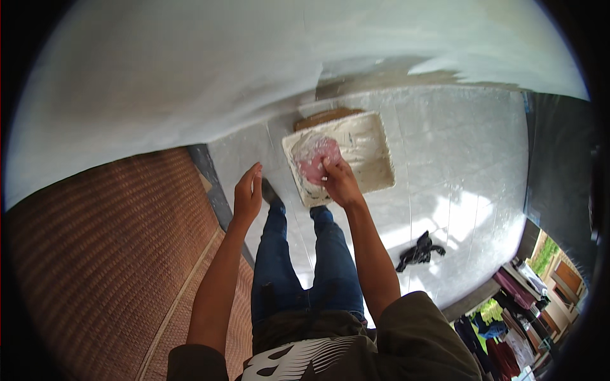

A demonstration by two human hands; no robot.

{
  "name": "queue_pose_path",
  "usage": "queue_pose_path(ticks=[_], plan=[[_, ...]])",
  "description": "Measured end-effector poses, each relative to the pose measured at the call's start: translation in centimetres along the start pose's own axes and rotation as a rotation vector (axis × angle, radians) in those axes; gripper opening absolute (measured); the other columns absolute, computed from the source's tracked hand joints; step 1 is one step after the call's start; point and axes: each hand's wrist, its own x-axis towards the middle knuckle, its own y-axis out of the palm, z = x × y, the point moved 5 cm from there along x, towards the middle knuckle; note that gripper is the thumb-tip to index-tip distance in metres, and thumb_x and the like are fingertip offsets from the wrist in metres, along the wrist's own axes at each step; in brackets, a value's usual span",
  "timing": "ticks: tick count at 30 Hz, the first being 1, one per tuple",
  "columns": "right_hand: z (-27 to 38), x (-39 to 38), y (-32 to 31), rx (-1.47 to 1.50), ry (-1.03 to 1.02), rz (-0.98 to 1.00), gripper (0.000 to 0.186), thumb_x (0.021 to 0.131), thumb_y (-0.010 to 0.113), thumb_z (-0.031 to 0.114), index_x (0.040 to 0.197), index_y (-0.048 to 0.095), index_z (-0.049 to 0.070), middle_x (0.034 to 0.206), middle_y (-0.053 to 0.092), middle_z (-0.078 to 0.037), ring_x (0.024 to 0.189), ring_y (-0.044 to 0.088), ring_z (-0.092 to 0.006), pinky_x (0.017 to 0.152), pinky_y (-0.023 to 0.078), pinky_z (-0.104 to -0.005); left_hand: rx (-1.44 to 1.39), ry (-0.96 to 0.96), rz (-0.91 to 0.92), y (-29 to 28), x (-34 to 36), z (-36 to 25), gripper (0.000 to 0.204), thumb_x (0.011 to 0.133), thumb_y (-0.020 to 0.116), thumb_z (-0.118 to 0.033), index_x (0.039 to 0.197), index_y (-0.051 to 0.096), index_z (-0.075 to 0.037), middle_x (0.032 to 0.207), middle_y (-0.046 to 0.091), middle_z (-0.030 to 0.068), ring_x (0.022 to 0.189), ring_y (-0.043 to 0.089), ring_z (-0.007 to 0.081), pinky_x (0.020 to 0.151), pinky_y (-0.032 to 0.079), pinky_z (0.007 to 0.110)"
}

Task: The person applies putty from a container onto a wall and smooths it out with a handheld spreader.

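Note:
My right hand [340,181] grips a pink, paint-smeared pad or sponge [318,159] and presses it into a white rectangular tray [375,143] coated with whitish paint. The tray lies on the pale tiled floor just ahead of my feet. My left hand [248,190] hangs in the air to the left of the tray, fingers apart, holding nothing. My legs in blue jeans stand below both hands.
A white painted wall [178,82] fills the upper left. A brown woven mat [108,254] covers the left side. A piece of brown cardboard [327,115] sticks out behind the tray. A black cloth [419,249] lies on the tiled floor [457,152] at right. Hanging clothes [502,330] show at lower right.

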Motion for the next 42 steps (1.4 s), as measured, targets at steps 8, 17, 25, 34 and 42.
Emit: queue_pose_path(ticks=[8,17,25,34,42], plan=[[10.5,-3.4,13.8,-0.166,-0.171,0.216,0.031,0.098,0.058,0.021,0.123,0.058,0.002,0.112,0.066,-0.009,0.095,0.068,-0.0189,0.073,0.062,-0.0336,-0.110,0.263,-0.215,-8.9,3.0,-16.2,0.036,0.104,0.040,-0.016,0.130,0.053,0.005,0.126,0.061,0.0217,0.120,0.059,0.0300,0.102,0.044,0.037],[18.7,-8.5,29.5,-0.240,-0.433,0.458,0.034,0.096,0.060,0.022,0.120,0.058,-0.001,0.112,0.066,-0.012,0.095,0.069,-0.0228,0.071,0.062,-0.0359,-0.156,0.677,-0.438,-22.8,1.6,-31.1,0.038,0.104,0.037,-0.017,0.131,0.052,0.005,0.128,0.060,0.0205,0.123,0.056,0.0300,0.104,0.041,0.038],[20.9,-12.1,43.6,-0.217,-0.711,0.622,0.025,0.092,0.062,0.005,0.116,0.059,-0.001,0.105,0.068,-0.013,0.087,0.070,-0.0207,0.068,0.064,-0.0335,-0.110,1.010,-0.569,-36.6,-1.8,-38.2,0.041,0.104,0.037,-0.020,0.133,0.051,0.004,0.131,0.059,0.0191,0.121,0.057,0.0279,0.101,0.042,0.035],[20.5,-16.0,57.2,-0.156,-0.928,0.643,0.022,0.090,0.062,0.001,0.111,0.061,-0.004,0.101,0.068,-0.013,0.083,0.070,-0.0187,0.065,0.064,-0.0319,-0.087,1.286,-0.715,-50.8,-3.6,-42.1,0.042,0.103,0.036,-0.022,0.132,0.053,0.004,0.131,0.059,0.0191,0.122,0.056,0.0288,0.101,0.042,0.036],[19.0,-18.5,66.3,-0.269,-1.030,0.582,0.022,0.092,0.061,0.007,0.114,0.059,0.001,0.104,0.067,-0.009,0.086,0.067,-0.0154,0.072,0.060,-0.0304,-0.048,1.405,-0.829,-58.7,-4.6,-43.9,0.037,0.102,0.038,-0.016,0.130,0.053,0.004,0.129,0.060,0.0200,0.125,0.054,0.0314,0.106,0.039,0.039]])
